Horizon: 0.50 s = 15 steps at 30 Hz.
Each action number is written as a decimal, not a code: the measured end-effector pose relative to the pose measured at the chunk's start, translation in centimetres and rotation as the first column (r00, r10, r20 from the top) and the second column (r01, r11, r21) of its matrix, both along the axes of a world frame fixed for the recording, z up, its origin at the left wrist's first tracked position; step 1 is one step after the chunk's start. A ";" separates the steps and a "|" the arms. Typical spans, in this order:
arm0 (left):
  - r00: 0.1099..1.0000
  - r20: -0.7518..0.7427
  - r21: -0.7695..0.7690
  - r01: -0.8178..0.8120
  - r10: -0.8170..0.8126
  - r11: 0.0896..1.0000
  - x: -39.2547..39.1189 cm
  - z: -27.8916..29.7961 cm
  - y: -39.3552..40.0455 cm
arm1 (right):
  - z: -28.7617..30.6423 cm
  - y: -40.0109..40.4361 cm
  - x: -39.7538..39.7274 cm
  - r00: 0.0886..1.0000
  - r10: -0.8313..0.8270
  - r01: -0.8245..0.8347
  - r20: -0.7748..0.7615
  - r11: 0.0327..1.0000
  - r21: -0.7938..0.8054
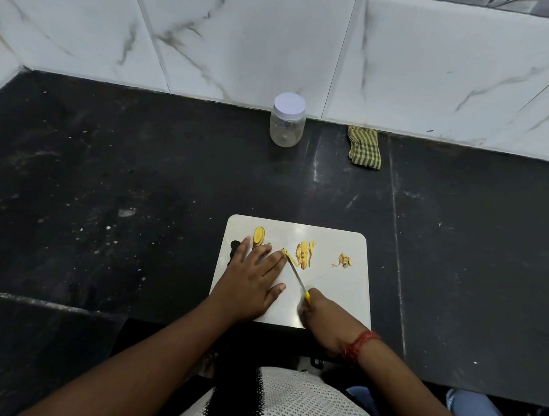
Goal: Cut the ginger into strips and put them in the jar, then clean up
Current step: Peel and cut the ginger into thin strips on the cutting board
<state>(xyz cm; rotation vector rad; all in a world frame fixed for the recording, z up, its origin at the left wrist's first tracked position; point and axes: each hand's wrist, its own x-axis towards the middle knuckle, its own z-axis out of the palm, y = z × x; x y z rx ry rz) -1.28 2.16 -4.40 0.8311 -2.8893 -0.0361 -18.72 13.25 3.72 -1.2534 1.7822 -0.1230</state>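
A white cutting board lies on the black counter in front of me. My left hand lies flat on its left part, fingertips pressing a ginger slice next to the blade. My right hand grips the yellow handle of a small knife, whose blade angles up-left to the ginger at my fingertips. A ginger slice lies beyond my left hand. Cut ginger strips sit mid-board, and peel scraps lie to the right. A clear jar with a white lid stands by the wall.
A folded green checked cloth lies by the wall, right of the jar. The black counter stretches around the board, and a white marble wall rises behind it.
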 end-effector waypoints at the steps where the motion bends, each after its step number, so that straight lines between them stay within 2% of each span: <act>1: 1.000 0.001 0.003 0.000 0.000 1.000 0.0 0.0 0.0 | -0.1 0.2 0.0 1.000 0.010 -0.010 -0.008 1.000 -0.006; 4: 1.000 0.007 0.011 -0.004 0.004 1.000 0.0 0.0 0.0 | -0.3 0.8 -0.1 0.998 0.057 -0.056 -0.038 0.998 0.010; 9: 1.000 0.004 0.018 -0.004 0.004 1.000 0.1 0.0 0.0 | -0.2 2.0 -0.5 0.998 0.043 -0.041 -0.048 0.999 0.024; 15: 1.000 -0.005 0.044 0.004 -0.004 0.999 0.1 0.0 0.0 | 1.0 2.2 -0.5 0.969 -0.180 0.185 0.171 0.983 -0.013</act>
